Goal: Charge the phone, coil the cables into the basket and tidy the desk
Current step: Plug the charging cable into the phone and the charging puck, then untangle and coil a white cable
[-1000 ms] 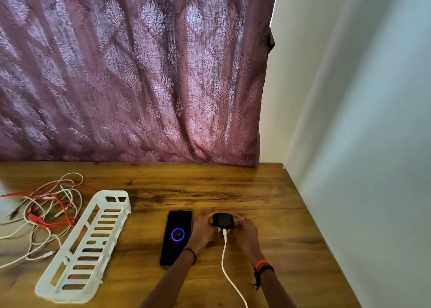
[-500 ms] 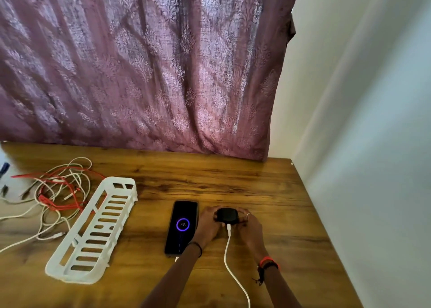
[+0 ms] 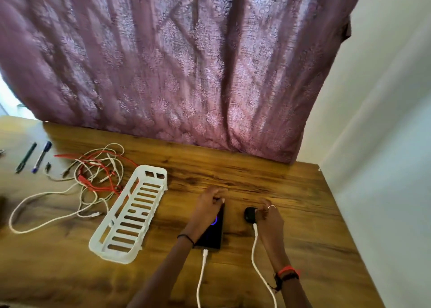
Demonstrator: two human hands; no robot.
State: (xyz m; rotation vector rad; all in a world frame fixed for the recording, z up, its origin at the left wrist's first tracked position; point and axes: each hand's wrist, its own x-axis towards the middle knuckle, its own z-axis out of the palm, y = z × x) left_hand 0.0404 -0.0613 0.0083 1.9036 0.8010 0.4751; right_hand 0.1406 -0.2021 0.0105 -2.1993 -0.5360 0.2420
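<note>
A black phone (image 3: 213,234) lies on the wooden desk (image 3: 291,214), its screen showing a blue charging ring, with a white cable (image 3: 202,275) plugged into its near end. My left hand (image 3: 208,208) lies over the phone's far end, fingers curled at its top edge. My right hand (image 3: 268,216) holds a small black charger (image 3: 249,213), from which a white cable (image 3: 257,261) runs toward me. A white slotted basket (image 3: 130,216) sits left of the phone. A tangle of red and white cables (image 3: 93,179) lies further left.
Two pens (image 3: 35,156) and small dark bits lie at the far left of the desk. A purple patterned curtain (image 3: 186,69) hangs behind the desk. A white wall (image 3: 384,144) borders the desk's right edge.
My left hand left the charger and moved onto the phone. My right hand stays at the charger. The view shifted left, bringing the pens into sight.
</note>
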